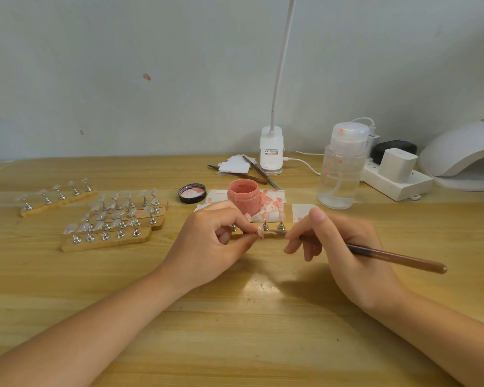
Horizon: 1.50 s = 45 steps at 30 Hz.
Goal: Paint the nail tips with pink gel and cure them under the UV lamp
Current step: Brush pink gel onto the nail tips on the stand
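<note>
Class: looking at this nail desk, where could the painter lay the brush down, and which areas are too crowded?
Free: the bare wooden table in front of the left hand and right hand. Crowded: the nail-tip stands at left, the pink gel jar and stained wipes behind the hands, and the pump bottle beside the UV lamp.

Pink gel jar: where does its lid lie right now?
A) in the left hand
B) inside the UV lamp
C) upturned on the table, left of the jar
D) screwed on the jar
C: the black lid lies inside-up on the table beside the open pink gel jar.
</note>
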Available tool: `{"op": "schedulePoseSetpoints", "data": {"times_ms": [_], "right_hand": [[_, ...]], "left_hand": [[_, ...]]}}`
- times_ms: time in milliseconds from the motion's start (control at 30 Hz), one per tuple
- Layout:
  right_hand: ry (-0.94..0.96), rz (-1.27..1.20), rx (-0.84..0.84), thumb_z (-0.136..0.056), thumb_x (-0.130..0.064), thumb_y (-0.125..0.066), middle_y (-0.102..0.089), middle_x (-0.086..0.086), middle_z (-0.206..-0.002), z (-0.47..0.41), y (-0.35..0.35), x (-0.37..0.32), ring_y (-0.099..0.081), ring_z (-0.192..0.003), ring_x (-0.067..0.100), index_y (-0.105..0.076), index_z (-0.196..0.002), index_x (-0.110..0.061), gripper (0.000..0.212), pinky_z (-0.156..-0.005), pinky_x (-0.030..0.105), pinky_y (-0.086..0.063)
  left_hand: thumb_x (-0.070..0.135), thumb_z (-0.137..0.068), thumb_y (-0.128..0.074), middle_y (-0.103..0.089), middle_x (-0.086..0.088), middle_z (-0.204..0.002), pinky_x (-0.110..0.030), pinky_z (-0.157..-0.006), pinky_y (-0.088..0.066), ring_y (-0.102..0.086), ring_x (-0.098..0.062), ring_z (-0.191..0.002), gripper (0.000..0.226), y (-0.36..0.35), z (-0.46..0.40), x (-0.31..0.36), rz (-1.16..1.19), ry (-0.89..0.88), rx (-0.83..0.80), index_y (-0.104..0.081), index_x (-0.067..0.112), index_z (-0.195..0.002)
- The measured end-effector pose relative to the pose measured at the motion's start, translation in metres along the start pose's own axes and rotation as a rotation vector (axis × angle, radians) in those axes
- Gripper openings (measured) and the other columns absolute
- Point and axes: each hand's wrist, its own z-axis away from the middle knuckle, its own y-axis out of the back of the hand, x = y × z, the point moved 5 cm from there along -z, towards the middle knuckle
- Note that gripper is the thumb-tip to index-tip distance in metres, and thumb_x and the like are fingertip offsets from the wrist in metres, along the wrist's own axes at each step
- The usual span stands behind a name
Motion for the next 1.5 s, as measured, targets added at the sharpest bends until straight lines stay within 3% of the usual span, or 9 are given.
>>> {"op": "schedulePoseSetpoints", "data": {"times_ms": [133,233,367,600,733,933,1100,1233,1500], "right_hand": [[-0.026,0.046,-0.062,-0.086,-0.046,-0.038,-0.069,-0.002,-0.070,-0.0009,-0.0046,0.0017,-0.056,-0.055,0.009,-0.069,-0.075,-0.018,0.043,-0.056,0.015,-0.043],[-0.019,-0.032,-0.039,-0.086,-0.045,-0.038,-0.068,0.003,-0.064,0.0020,-0.0022,0.0002,-0.055,-0.051,0.013,-0.069,-0.067,-0.016,0.046,-0.054,0.021,-0.046],[-0.011,0.041,-0.014,-0.091,-0.041,-0.041,-0.068,0.001,-0.070,-0.0014,-0.0011,-0.0001,-0.055,-0.056,0.011,-0.067,-0.074,-0.014,0.042,-0.056,0.016,-0.043],[-0.006,-0.019,-0.021,-0.086,-0.045,-0.036,-0.068,0.005,-0.067,0.0013,-0.0012,-0.0004,-0.055,-0.052,0.014,-0.068,-0.070,-0.014,0.047,-0.055,0.019,-0.045],[-0.009,0.078,-0.047,-0.088,-0.045,-0.034,-0.068,-0.004,-0.072,-0.0024,-0.0035,0.0013,-0.054,-0.055,0.008,-0.066,-0.076,-0.020,0.043,-0.056,0.015,-0.042],[0.010,0.025,-0.052,-0.089,-0.043,-0.036,-0.067,-0.001,-0.068,0.0019,-0.0023,-0.0001,-0.052,-0.051,0.007,-0.067,-0.070,-0.019,0.043,-0.053,0.019,-0.044],[0.009,0.119,-0.064,-0.089,-0.045,-0.034,-0.067,-0.011,-0.073,-0.0013,-0.0042,-0.0003,-0.055,-0.055,0.007,-0.066,-0.077,-0.025,0.039,-0.055,0.016,-0.043],[0.004,0.026,-0.062,-0.088,-0.044,-0.037,-0.068,-0.001,-0.069,0.0023,-0.0034,-0.0001,-0.052,-0.050,0.008,-0.068,-0.070,-0.018,0.044,-0.052,0.021,-0.044],[-0.020,0.053,-0.076,-0.087,-0.046,-0.037,-0.069,-0.004,-0.070,0.0010,-0.0048,0.0005,-0.053,-0.051,0.007,-0.068,-0.072,-0.021,0.043,-0.054,0.018,-0.044]], "left_hand": [[0.006,-0.072,-0.074,-0.056,0.010,-0.071,-0.011,-0.045,-0.027,-0.030,-0.005,-0.040,0.031,-0.0006,-0.0006,0.0001,-0.013,-0.020,0.005,-0.064,0.035,-0.072],[0.020,-0.074,-0.071,-0.057,0.015,-0.072,-0.010,-0.046,-0.026,-0.031,-0.005,-0.040,0.017,-0.0007,-0.0003,0.0005,0.007,-0.023,-0.007,-0.064,0.034,-0.072],[0.028,-0.072,-0.067,-0.057,0.020,-0.075,-0.008,-0.046,-0.026,-0.031,-0.004,-0.039,0.011,-0.0010,-0.0004,0.0010,0.012,-0.023,0.005,-0.062,0.037,-0.070],[0.019,-0.074,-0.069,-0.057,0.017,-0.074,-0.008,-0.046,-0.026,-0.032,-0.004,-0.038,0.017,-0.0009,-0.0010,-0.0006,0.012,-0.018,-0.007,-0.063,0.035,-0.071],[0.003,-0.073,-0.072,-0.055,0.012,-0.072,-0.006,-0.047,-0.026,-0.031,-0.003,-0.039,0.034,-0.0006,-0.0013,-0.0018,0.002,-0.012,0.008,-0.062,0.036,-0.070],[0.012,-0.074,-0.070,-0.056,0.012,-0.073,-0.007,-0.047,-0.027,-0.031,-0.005,-0.040,0.022,-0.0005,-0.0015,-0.0010,0.005,-0.019,-0.001,-0.063,0.033,-0.071],[0.004,-0.074,-0.072,-0.057,0.016,-0.080,-0.009,-0.047,-0.028,-0.031,-0.004,-0.041,0.035,-0.0001,-0.0021,-0.0024,0.008,-0.024,0.001,-0.062,0.038,-0.070],[0.019,-0.074,-0.068,-0.057,0.017,-0.080,-0.008,-0.047,-0.028,-0.032,-0.005,-0.041,0.018,-0.0002,-0.0014,-0.0013,0.004,-0.037,-0.009,-0.062,0.036,-0.072],[0.011,-0.074,-0.071,-0.057,0.017,-0.079,-0.007,-0.047,-0.027,-0.032,-0.004,-0.040,0.029,0.0001,-0.0018,-0.0017,-0.008,-0.032,0.009,-0.061,0.037,-0.070]]}}
